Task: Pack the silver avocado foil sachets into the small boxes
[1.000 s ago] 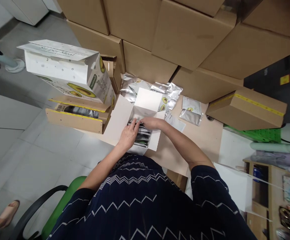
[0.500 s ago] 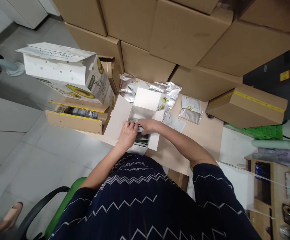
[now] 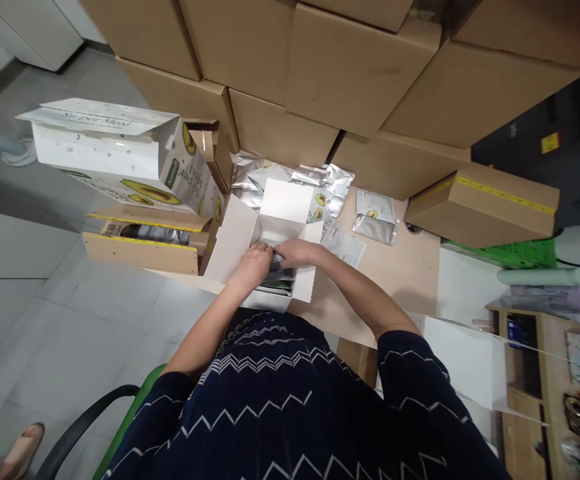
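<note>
An open white box stands on the wooden table right in front of me, with dark and silver sachets stacked inside. My left hand reaches into it from the left, its fingers curled onto the top of the stack. From the right my right hand meets it, fingers bent down on the same sachets. The fingertips are hidden among the sachets, so the grip is unclear.
Loose silver avocado-print pouches lie behind and right of the box. A white printed avocado carton rests on flat brown boxes at left. Stacked cardboard boxes wall the back. A taped brown box sits right.
Both hands have drawn closer together over the sachets and pressed lower into the box. The view shifted slightly; nothing was lifted out.
</note>
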A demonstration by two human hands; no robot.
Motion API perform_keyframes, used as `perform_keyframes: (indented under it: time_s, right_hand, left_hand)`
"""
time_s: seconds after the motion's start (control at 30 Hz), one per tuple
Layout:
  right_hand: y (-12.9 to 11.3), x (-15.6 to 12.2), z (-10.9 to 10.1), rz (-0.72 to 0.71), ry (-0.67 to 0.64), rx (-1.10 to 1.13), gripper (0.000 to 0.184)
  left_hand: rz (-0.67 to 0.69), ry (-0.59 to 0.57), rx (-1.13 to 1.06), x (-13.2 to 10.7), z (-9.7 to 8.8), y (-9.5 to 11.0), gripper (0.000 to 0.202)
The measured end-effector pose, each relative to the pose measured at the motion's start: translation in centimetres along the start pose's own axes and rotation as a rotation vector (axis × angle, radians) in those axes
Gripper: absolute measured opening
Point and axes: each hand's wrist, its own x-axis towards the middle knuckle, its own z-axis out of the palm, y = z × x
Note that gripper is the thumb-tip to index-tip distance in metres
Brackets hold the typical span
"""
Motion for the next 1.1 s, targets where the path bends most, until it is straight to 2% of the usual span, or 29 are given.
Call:
perform_keyframes:
  time_s: [0.17,0.33,0.4,0.47,0.5,0.57,0.63,0.67,0.7,0.73,0.8,0.87,0.9,0.97,1.1]
  right_hand:
    - [0.2,-0.3,0.4,0.008,0.044,0.017,0.038]
    - [0.7,-0.3,1.0,-0.032,0.112,0.081,0.033]
    - [0.9,-0.9,1.0,-0.057,0.131,0.191,0.032]
    - [1.5,-2.1,1.1,-0.110,0.211,0.413,0.033]
    - [2.2,-2.8,1.1,-0.125,0.319,0.556,0.033]
    - [4.3,-4.1,1.6,-0.068,0.684,0.826,0.034]
    - [7.3,-4.8,2.7,0.136,1.096,0.960,0.041]
    - [8.9,-4.9,3.6,0.278,1.224,0.965,0.045]
    - [10.4,-4.7,4.6,0.420,1.265,0.934,0.048]
    - [11.7,-4.4,5.8,0.552,1.215,0.877,0.052]
    - [13.5,-3.4,8.4,0.756,0.923,0.726,0.072]
    - [13.9,-2.1,10.9,0.846,0.597,0.578,0.096]
    - [13.7,-1.5,12.0,0.863,0.487,0.515,0.098]
    - [13.0,-0.4,13.5,0.849,0.376,0.405,0.087]
    - [10.8,0.8,14.7,0.811,0.306,0.190,0.064]
  left_hand:
    - [0.046,-0.064,0.029,0.6,-0.6,-0.1,0.029]
    - [0.058,-0.048,0.003,0.2,-0.6,-0.4,0.027]
    - [0.049,-0.055,-0.001,0.0,-0.5,-0.3,0.026]
    - [0.060,-0.064,0.008,-0.2,-0.2,-0.2,0.025]
    - [0.070,-0.067,0.019,-0.2,-0.1,-0.2,0.024]
    - [0.095,-0.068,0.052,-0.4,0.0,0.0,0.026]
    - [0.114,-0.062,0.086,-0.5,0.1,0.1,0.027]
    - [0.122,-0.060,0.099,-0.6,0.0,0.1,0.027]
    - [0.131,-0.058,0.108,-0.7,0.0,0.1,0.028]
    - [0.136,-0.057,0.113,-0.7,0.0,0.2,0.028]
    - [0.134,-0.055,0.118,-0.9,-0.1,0.3,0.029]
    - [0.117,-0.060,0.120,-1.2,-0.1,0.4,0.030]
    - [0.105,-0.067,0.121,-1.3,-0.2,0.5,0.030]
    - [0.089,-0.090,0.121,-1.5,-0.2,0.7,0.031]
    - [0.064,-0.141,0.104,-1.7,-0.2,1.0,0.032]
